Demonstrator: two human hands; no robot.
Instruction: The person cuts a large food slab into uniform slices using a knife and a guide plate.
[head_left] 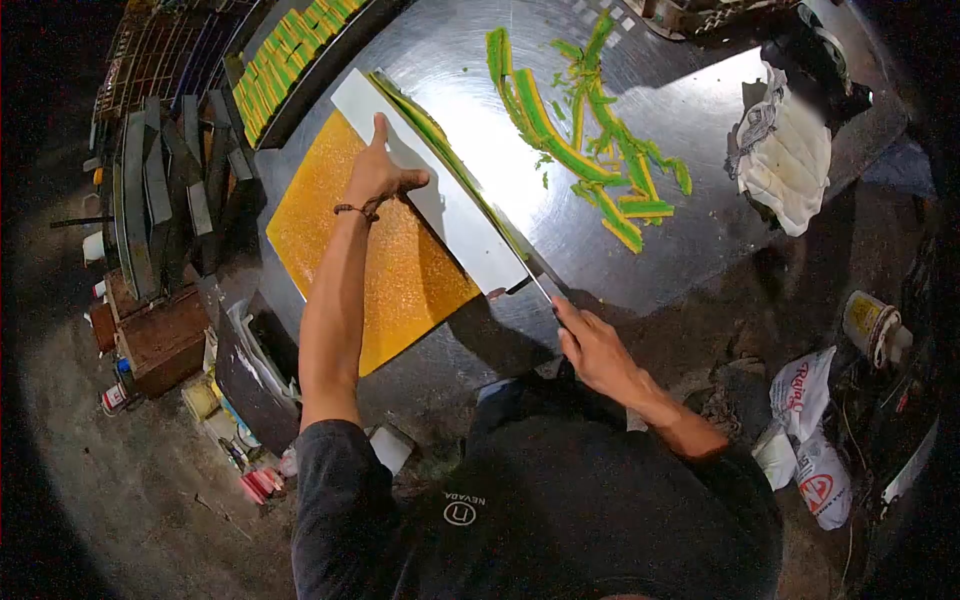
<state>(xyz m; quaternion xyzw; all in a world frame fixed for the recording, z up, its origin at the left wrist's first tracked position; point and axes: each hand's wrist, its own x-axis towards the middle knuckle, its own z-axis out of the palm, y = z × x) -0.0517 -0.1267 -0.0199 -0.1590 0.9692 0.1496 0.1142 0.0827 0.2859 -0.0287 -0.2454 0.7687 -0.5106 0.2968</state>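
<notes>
A large flat slab with a speckled orange-yellow top (390, 290), cake-like in look, lies on the metal table. Across its far right side rests a long white flat board (440, 205). My left hand (382, 178) presses on this board with thumb and finger spread. Along the board's outer edge runs a narrow green and yellow strip (425, 122). My right hand (598, 355) grips a knife (541, 286) at the board's near end; its handle is mostly hidden in my fingers. How deep the blade sits cannot be made out.
Green and yellow trimmings (560, 140) lie scattered on the metal table (690, 260). A long tray holds cut green-yellow pieces (290, 65) at upper left. A white cloth (785, 160) lies at right. Dark metal bars (160, 190) stand at left; plastic bags (805, 400) are at lower right.
</notes>
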